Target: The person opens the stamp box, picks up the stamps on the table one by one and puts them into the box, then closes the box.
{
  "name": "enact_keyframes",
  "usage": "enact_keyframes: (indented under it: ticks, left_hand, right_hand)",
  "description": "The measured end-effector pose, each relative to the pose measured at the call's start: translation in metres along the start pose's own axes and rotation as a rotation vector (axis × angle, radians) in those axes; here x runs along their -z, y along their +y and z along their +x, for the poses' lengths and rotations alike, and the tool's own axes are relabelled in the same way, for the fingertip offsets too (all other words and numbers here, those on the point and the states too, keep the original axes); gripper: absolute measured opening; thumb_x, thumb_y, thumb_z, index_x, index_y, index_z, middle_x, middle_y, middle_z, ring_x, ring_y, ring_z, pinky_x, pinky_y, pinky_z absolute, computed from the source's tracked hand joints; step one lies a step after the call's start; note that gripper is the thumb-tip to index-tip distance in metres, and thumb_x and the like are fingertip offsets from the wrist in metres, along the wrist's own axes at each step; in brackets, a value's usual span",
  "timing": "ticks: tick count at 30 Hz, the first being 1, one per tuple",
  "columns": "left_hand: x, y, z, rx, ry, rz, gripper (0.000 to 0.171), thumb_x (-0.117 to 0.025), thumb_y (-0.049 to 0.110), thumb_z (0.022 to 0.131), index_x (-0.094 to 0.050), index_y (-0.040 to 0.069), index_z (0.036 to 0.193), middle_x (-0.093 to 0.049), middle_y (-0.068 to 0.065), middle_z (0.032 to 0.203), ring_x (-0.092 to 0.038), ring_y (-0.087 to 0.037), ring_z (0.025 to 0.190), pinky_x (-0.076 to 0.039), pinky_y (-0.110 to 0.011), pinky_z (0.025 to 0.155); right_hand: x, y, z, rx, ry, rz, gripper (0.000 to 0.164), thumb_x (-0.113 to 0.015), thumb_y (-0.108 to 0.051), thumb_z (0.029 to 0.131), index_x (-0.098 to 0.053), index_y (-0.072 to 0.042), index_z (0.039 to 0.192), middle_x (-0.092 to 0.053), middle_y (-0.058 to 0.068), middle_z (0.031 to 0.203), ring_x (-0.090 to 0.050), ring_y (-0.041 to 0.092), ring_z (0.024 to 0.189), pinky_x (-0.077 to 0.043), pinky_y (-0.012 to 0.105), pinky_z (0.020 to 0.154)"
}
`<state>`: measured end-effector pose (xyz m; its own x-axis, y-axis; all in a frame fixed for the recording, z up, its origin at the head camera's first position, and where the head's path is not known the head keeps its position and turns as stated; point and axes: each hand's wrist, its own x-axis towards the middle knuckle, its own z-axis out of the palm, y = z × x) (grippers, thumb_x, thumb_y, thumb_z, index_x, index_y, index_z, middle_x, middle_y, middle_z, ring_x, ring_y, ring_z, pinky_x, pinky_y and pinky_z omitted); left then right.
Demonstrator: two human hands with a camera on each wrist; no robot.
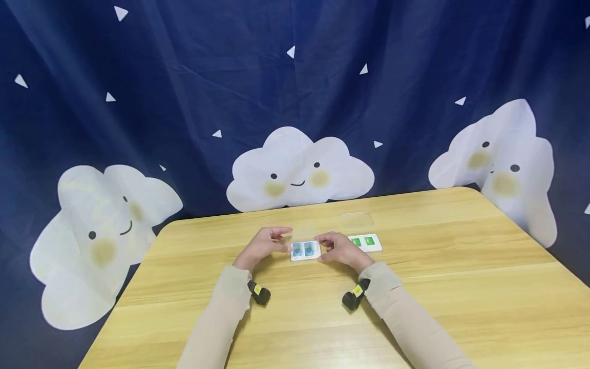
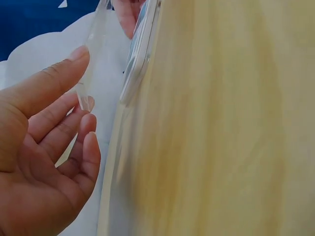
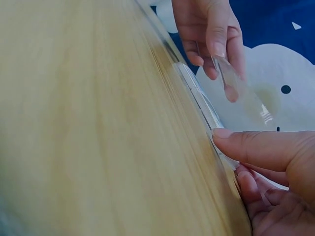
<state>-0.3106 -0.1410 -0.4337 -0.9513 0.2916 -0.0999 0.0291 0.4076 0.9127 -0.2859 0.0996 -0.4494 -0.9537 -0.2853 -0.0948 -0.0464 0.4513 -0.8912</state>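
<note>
In the head view, a flat white case [image 1: 305,250] with two blue pictures lies on the table. My right hand [image 1: 340,249] grips its right end, the thumb on the near edge. My left hand [image 1: 266,245] is at the case's left side. In the left wrist view, that hand pinches a thin clear plastic cover [image 2: 93,54] between thumb and fingers. The right wrist view shows the same cover [image 3: 243,98] raised and tilted, apart from the case [image 3: 199,101]. A second white case [image 1: 370,241], with green pictures, is partly hidden behind my right hand.
Another clear cover [image 1: 357,220] lies flat behind the green-picture case. The wooden table [image 1: 304,323] has its far edge close behind these things. Beyond it hangs a dark blue curtain [image 1: 258,77] with white clouds. Small black cameras [image 1: 259,293] are strapped to both wrists.
</note>
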Motion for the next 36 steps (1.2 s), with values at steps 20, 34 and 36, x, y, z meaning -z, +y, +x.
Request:
enact_keyframes:
  ticks: [20, 34, 36]
  left_hand:
    - [-0.008, 0.002, -0.012, 0.002, -0.022, 0.000, 0.058, -0.077, -0.004, 0.066, -0.062, 0.002, 0.121, -0.065, -0.011, 0.112, -0.055, -0.019, 0.091, -0.043, -0.026, 0.078]
    - [-0.011, -0.004, -0.011, 0.044, -0.003, 0.024, 0.059, -0.081, -0.001, 0.064, -0.065, 0.007, 0.120, -0.065, -0.007, 0.105, -0.054, -0.018, 0.091, -0.041, -0.026, 0.076]
    - [-0.011, -0.003, -0.011, 0.047, -0.001, 0.027, 0.059, -0.081, -0.001, 0.064, -0.065, 0.007, 0.120, -0.064, -0.007, 0.107, -0.054, -0.019, 0.092, -0.040, -0.026, 0.077]
  right_hand:
    - [0.001, 0.001, 0.000, 0.008, -0.009, 0.056, 0.066, -0.080, -0.001, 0.069, -0.054, 0.000, 0.129, -0.057, 0.011, 0.117, -0.051, 0.023, 0.105, -0.042, 0.038, 0.095]
    - [0.000, 0.004, 0.000, 0.023, -0.023, 0.089, 0.068, -0.083, -0.003, 0.066, -0.054, 0.000, 0.128, -0.057, 0.010, 0.115, -0.050, 0.023, 0.103, -0.043, 0.038, 0.094]
    - [0.001, 0.004, 0.000, 0.035, -0.027, 0.080, 0.068, -0.083, -0.004, 0.067, -0.053, 0.001, 0.128, -0.057, 0.011, 0.115, -0.050, 0.023, 0.103, -0.043, 0.038, 0.094]
